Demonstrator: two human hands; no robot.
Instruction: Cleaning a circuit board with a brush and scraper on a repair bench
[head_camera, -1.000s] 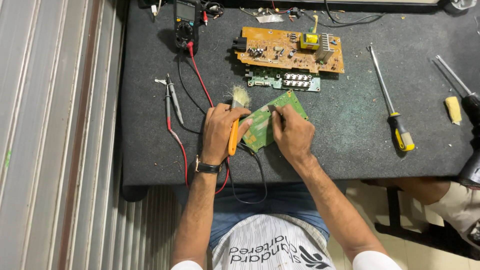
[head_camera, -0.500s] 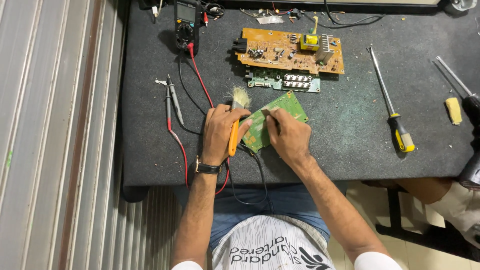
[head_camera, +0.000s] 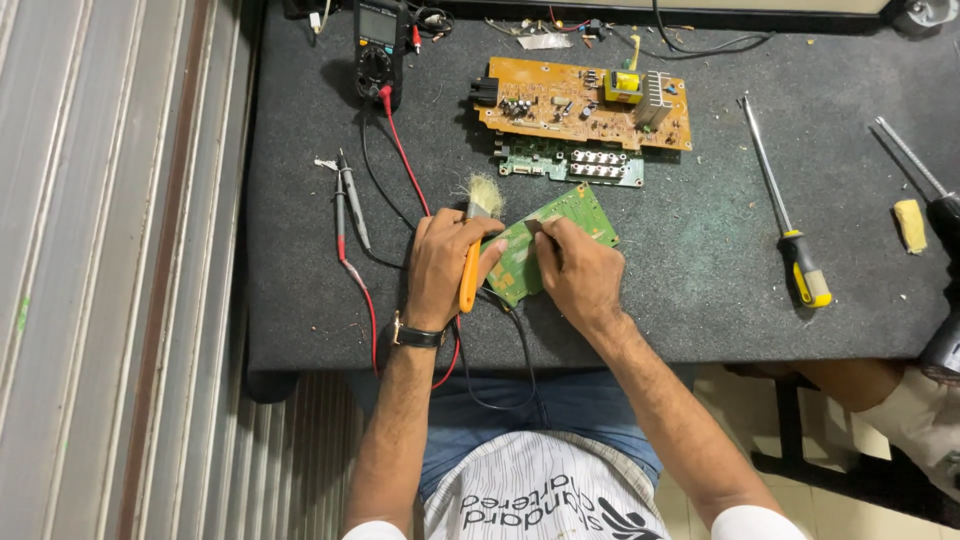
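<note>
Sitting mid-table near the front edge, the green circuit board (head_camera: 548, 245) is pinched by the right hand (head_camera: 580, 270); the left hand (head_camera: 440, 265) grips an orange-handled brush (head_camera: 473, 250). Orange board (head_camera: 585, 105) farther back, screwdriver (head_camera: 785, 210) right.

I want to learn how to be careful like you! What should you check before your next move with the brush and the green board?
1. Left hand grips the brush: ok.
2. Right hand steadies the green board: ok.
3. Bristles clear of the board: ok, they point away.
4. Meter leads away from both hands: not ok, wires run under the left hand.
5. Screwdriver out of the way: ok.
6. Board clean: cannot tell.
</note>
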